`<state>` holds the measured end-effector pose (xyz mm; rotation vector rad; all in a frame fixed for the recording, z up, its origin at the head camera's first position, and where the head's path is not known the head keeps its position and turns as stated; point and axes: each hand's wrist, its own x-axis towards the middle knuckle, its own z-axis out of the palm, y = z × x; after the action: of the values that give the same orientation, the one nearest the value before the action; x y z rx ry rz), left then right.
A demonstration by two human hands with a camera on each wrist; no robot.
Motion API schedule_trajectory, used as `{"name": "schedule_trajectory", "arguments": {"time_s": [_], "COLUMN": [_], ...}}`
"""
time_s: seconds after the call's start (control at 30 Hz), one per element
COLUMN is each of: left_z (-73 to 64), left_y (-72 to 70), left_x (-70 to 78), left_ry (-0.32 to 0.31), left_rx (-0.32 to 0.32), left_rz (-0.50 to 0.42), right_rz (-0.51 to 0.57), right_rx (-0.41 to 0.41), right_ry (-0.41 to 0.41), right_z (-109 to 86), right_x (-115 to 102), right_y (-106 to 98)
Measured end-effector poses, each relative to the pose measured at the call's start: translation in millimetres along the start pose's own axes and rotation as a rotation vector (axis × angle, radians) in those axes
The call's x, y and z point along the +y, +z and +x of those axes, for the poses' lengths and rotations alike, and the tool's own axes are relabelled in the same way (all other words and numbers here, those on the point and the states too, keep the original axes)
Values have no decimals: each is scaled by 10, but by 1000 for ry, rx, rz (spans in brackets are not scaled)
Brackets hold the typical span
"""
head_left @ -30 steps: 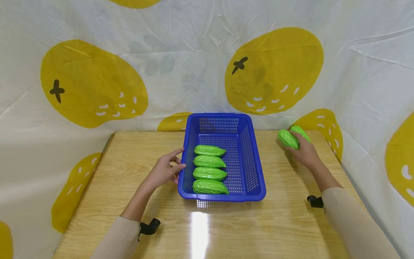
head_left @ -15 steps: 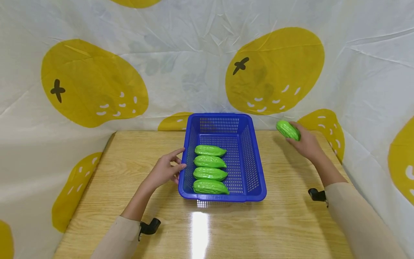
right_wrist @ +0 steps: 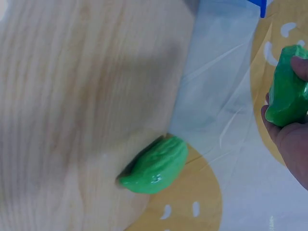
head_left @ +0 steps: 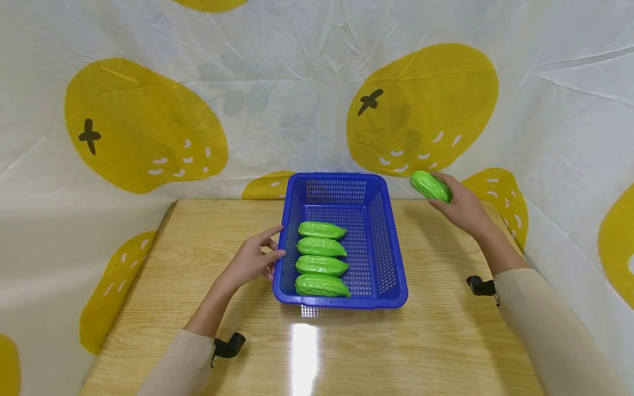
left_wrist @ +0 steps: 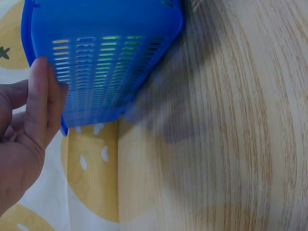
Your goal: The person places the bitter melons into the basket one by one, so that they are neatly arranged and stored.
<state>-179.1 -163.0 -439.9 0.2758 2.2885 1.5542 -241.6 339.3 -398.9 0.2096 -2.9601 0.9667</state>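
Note:
My right hand grips a green bitter melon in the air above the table's back right. A second bitter melon lies near the table's back edge in the right wrist view; the hand and arm hide it from the head view. At the blue basket, my left hand holds the left rim, thumb on top and other fingers below it. Several bitter melons lie in a row inside, along the basket's left side, their pointed ends toward the right.
The basket stands mid-table on the wooden table, against a white cloth printed with yellow fruit that hangs behind and at both sides. A black wrist camera sits on each forearm.
My right hand has lifted one bitter melon from beside the other and moved it up and a little left. The left hand and the basket have stayed in place.

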Motion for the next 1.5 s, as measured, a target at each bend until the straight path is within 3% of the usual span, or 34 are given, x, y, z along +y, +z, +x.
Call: {"name": "schedule_trajectory", "arguments": {"time_s": [0.57,0.9,1.2,1.5], "left_z": [23,22,24,25], "left_y": [15,22,18,18], "left_x": [-18,1,-4,-11], "left_ry": [11,-19,-8,-14], "left_rx": [-1,4,9,11], "left_rz": [4,1,9,9], "right_rz": [66,21,25,57], "right_rx": [-110,-141,-215,-261], "right_ry": [-71,-125,-169,-256], "right_z": [270,452,599,738], "right_x": [-356,-513,-681,-947], "right_y": [121,216,296,441]}}
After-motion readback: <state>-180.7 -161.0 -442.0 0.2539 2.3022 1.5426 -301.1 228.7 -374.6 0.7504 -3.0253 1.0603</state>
